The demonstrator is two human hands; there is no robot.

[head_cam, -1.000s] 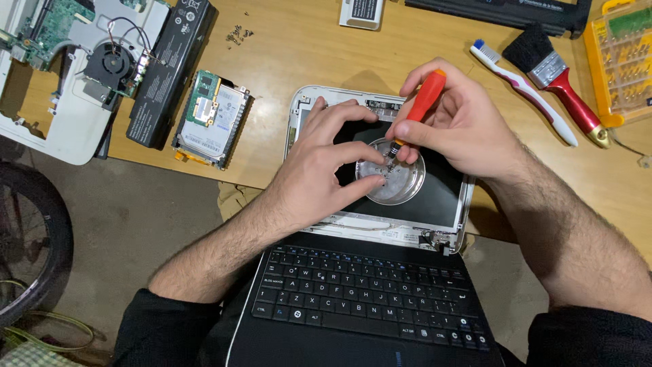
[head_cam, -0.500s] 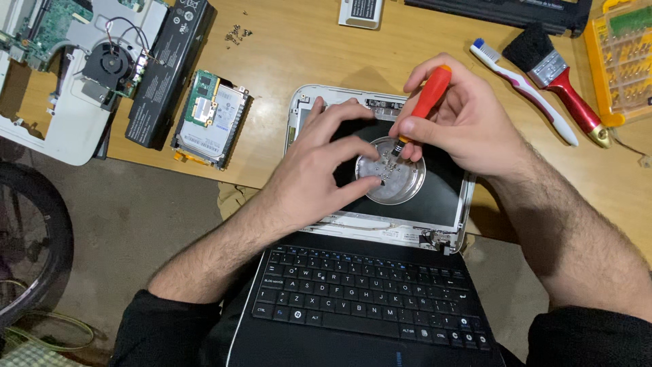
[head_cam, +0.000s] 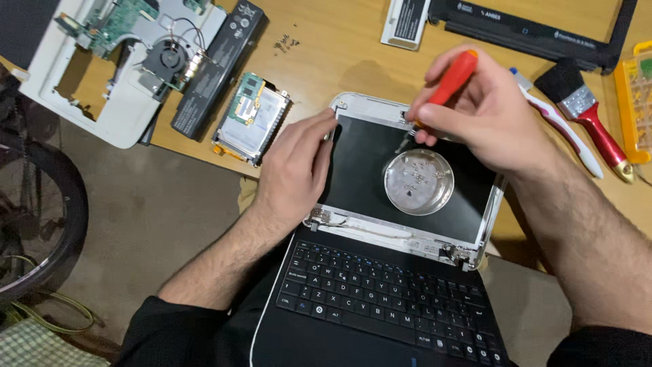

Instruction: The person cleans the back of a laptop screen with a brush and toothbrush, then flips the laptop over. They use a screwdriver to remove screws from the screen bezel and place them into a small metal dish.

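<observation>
A small laptop lies opened flat on my lap and the table edge, its black keyboard [head_cam: 380, 299] toward me and its black screen [head_cam: 360, 170] in a white frame away from me. A clear round dish [head_cam: 419, 181] with small screws in it rests on the screen. My left hand [head_cam: 295, 173] presses on the screen's left edge. My right hand [head_cam: 479, 112] grips a red-handled screwdriver [head_cam: 449, 78], its tip down at the top rim of the screen frame.
On the wooden table [head_cam: 339, 54]: a hard drive [head_cam: 251, 119], a black battery [head_cam: 217, 68], a white laptop base with fan and board [head_cam: 129, 61], loose screws [head_cam: 285, 44], a toothbrush [head_cam: 557, 126], a red-handled brush [head_cam: 591, 115], a yellow parts box [head_cam: 635, 95]. A tyre [head_cam: 41, 217] stands at the left.
My left hand has slid off the dish to the screen's left edge. My right hand has lifted the screwdriver from the dish to the top of the screen frame.
</observation>
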